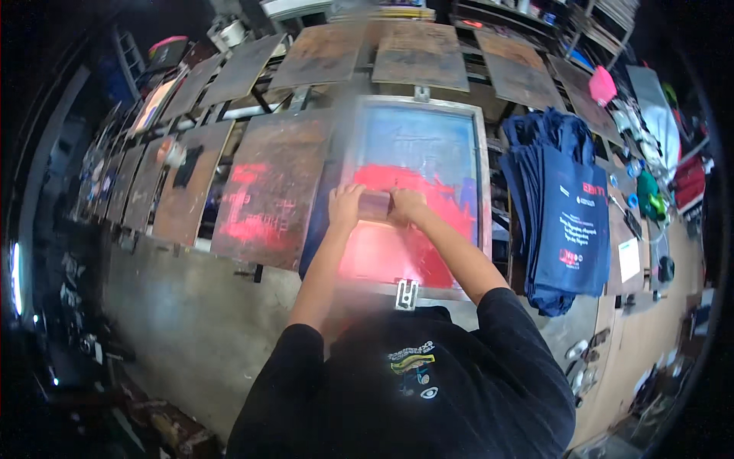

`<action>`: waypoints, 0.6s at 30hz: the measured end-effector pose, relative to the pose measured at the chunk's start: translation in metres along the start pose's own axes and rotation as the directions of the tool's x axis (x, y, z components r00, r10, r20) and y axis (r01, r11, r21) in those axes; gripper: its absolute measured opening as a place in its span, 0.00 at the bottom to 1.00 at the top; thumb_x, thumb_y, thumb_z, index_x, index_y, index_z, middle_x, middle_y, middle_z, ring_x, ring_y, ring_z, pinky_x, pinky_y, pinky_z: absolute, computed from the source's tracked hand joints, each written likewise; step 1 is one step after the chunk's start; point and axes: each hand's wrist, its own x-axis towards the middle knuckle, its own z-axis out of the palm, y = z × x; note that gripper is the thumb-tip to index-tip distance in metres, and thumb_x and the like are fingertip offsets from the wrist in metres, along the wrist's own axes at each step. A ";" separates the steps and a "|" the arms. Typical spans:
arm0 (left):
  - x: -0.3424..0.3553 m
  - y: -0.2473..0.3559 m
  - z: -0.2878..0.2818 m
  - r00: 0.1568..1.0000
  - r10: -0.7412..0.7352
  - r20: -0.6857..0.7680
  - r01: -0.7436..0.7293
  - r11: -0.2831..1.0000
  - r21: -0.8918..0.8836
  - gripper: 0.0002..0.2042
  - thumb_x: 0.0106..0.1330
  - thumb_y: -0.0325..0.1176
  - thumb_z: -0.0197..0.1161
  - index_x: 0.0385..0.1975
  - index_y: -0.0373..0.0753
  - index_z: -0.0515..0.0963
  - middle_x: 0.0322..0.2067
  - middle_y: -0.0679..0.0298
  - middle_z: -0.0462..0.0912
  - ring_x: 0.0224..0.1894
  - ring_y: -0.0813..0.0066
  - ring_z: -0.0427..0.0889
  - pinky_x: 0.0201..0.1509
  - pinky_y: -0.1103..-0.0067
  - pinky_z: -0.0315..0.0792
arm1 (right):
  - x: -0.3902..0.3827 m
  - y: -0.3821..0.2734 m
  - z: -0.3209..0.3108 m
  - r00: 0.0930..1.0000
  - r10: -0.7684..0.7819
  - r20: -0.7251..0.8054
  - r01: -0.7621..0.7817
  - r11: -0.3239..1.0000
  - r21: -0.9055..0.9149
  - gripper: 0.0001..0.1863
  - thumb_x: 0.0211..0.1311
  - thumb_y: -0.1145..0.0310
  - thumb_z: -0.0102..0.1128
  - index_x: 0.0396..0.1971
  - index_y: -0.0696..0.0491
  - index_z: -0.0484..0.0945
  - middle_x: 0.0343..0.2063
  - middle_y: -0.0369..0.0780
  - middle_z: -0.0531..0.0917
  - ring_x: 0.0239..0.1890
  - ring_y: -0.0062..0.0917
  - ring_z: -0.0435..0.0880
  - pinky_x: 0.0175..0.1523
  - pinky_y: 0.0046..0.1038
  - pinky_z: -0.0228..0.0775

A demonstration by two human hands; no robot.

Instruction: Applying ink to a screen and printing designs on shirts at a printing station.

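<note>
Both my hands grip a squeegee with a wooden handle [375, 205] across the middle of a metal-framed printing screen [483, 176]. My left hand [345, 205] holds its left end, and my right hand [406, 205] holds its right end. Red ink [382, 256] covers the screen's mesh from the squeegee down to the near edge; the far part of the mesh is blue. A metal clamp [406, 294] sits at the frame's near edge.
A stack of dark blue printed tote bags [569, 222] lies to the right of the screen. Rusty brown platens [267, 187] stand to the left and in a ring behind, one smeared with red ink. A cluttered table [650, 191] is at the far right.
</note>
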 end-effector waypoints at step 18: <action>-0.082 0.032 -0.022 0.942 -0.328 -0.066 0.334 0.936 0.114 0.36 0.45 0.48 0.78 0.53 0.38 0.73 0.53 0.56 0.76 0.68 0.54 0.63 0.70 0.55 0.55 | 0.036 -0.010 0.023 0.841 -0.535 0.077 0.538 0.812 -0.228 0.37 0.32 0.56 0.78 0.51 0.43 0.77 0.38 0.41 0.86 0.44 0.38 0.85 0.47 0.43 0.76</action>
